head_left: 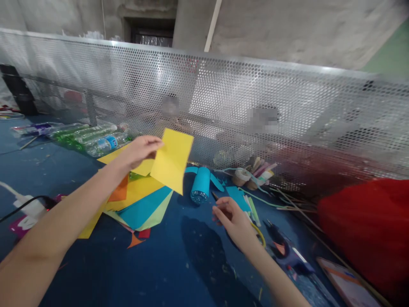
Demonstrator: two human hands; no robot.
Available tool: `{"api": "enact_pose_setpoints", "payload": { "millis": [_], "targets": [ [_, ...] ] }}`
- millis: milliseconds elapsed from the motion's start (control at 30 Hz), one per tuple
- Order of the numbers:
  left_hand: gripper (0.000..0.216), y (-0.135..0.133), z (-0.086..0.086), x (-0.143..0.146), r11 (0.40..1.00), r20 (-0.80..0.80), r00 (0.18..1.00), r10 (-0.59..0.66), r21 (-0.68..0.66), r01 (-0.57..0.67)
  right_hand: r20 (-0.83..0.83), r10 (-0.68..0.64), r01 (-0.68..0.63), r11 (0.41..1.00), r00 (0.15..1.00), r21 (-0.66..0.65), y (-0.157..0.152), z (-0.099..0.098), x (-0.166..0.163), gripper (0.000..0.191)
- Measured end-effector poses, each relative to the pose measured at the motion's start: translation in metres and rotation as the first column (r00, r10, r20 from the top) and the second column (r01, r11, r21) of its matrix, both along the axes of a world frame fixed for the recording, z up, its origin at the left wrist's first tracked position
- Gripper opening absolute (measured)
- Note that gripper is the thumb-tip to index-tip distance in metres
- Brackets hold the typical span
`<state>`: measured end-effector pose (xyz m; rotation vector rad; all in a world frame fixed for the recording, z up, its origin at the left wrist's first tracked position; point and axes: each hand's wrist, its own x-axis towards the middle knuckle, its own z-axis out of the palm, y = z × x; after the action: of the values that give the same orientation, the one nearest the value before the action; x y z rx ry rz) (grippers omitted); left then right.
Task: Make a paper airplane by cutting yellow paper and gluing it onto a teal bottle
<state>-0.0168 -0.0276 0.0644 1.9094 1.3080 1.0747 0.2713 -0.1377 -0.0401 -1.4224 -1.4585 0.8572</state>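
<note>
My left hand (143, 149) pinches a yellow sheet of paper (172, 160) by its left edge, held up above the table. Below it lies a fanned pile of coloured paper, with a blue sheet (143, 209) and an orange sheet (119, 189). My right hand (234, 219) hovers over the table, fingers loosely curled and apart, with nothing visible in them. Partly hidden behind it are what look like scissors with a yellow handle (260, 234). Between the hands, a plastic bottle piece wrapped in blue paper (200, 183) has blue strips at its sides.
Plastic bottles (102, 145) lie at the back left before a perforated metal screen (223, 98). To the right are a glue gun (294, 256), a phone-like device (348, 281), pots of sticks (241, 177) and a red cloth-like mass (367, 230). A power strip (28, 217) sits left.
</note>
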Motion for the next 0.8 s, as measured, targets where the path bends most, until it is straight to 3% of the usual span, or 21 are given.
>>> {"api": "enact_pose_setpoints", "payload": {
  "millis": [33, 100, 167, 267, 367, 433, 467, 500, 533, 600, 633, 700, 800],
  "targets": [
    [0.024, -0.005, -0.008, 0.013, 0.987, 0.088, 0.986, -0.142, -0.059, 0.147, 0.056, -0.020, 0.017, 0.998, 0.998, 0.057, -0.001, 0.001, 0.000, 0.031],
    [0.021, -0.014, -0.030, 0.038, 0.931, 0.182, 0.937, -0.298, -0.159, 0.327, 0.132, -0.041, 0.026, 0.993, 0.990, 0.117, -0.003, 0.002, -0.001, 0.027],
    [0.020, -0.023, -0.055, 0.059, 0.872, 0.182, 0.910, -0.372, -0.269, 0.410, 0.107, -0.042, 0.034, 0.997, 0.993, 0.074, -0.003, 0.003, -0.001, 0.026],
    [0.014, -0.040, -0.084, 0.080, 0.735, 0.281, 0.862, -0.423, -0.449, 0.507, -0.010, -0.017, 0.016, 0.997, 1.000, -0.079, -0.001, 0.002, 0.002, 0.026],
    [0.025, -0.054, -0.094, 0.086, 0.582, 0.347, 0.800, -0.489, -0.554, 0.595, 0.057, 0.078, -0.070, 0.989, 0.995, -0.127, 0.003, -0.001, 0.010, 0.025],
    [0.039, -0.060, -0.092, 0.084, 0.472, 0.330, 0.732, -0.596, -0.593, 0.652, 0.141, 0.127, -0.112, 0.988, 0.982, -0.111, 0.004, -0.003, 0.015, 0.022],
    [0.046, -0.061, -0.089, 0.082, 0.446, 0.289, 0.699, -0.654, -0.599, 0.665, 0.157, 0.143, -0.127, 0.986, 0.977, -0.108, 0.004, -0.003, 0.017, 0.022],
    [0.053, -0.062, -0.087, 0.079, 0.475, 0.216, 0.688, -0.693, -0.582, 0.660, 0.152, 0.159, -0.142, 0.983, 0.975, -0.115, 0.004, -0.003, 0.019, 0.023],
    [0.061, -0.063, -0.085, 0.077, 0.543, 0.116, 0.693, -0.712, -0.534, 0.648, 0.132, 0.175, -0.159, 0.979, 0.976, -0.128, 0.003, -0.003, 0.020, 0.024],
    [0.072, -0.063, -0.085, 0.073, 0.715, -0.110, 0.726, -0.679, -0.325, 0.619, 0.073, 0.208, -0.195, 0.968, 0.975, -0.156, 0.003, -0.003, 0.020, 0.024],
    [0.073, -0.064, -0.087, 0.072, 0.763, -0.213, 0.733, -0.646, -0.187, 0.618, 0.049, 0.220, -0.210, 0.964, 0.974, -0.165, 0.003, -0.003, 0.019, 0.024],
    [0.063, -0.067, -0.095, 0.072, 0.750, -0.393, 0.712, -0.582, 0.080, 0.656, 0.024, 0.241, -0.233, 0.957, 0.970, -0.175, 0.003, -0.005, 0.016, 0.022],
    [0.033, -0.072, -0.111, 0.076, 0.577, -0.593, 0.657, -0.465, 0.360, 0.733, 0.039, 0.251, -0.241, 0.956, 0.967, -0.168, 0.004, -0.008, 0.013, 0.022]
  ]
}}
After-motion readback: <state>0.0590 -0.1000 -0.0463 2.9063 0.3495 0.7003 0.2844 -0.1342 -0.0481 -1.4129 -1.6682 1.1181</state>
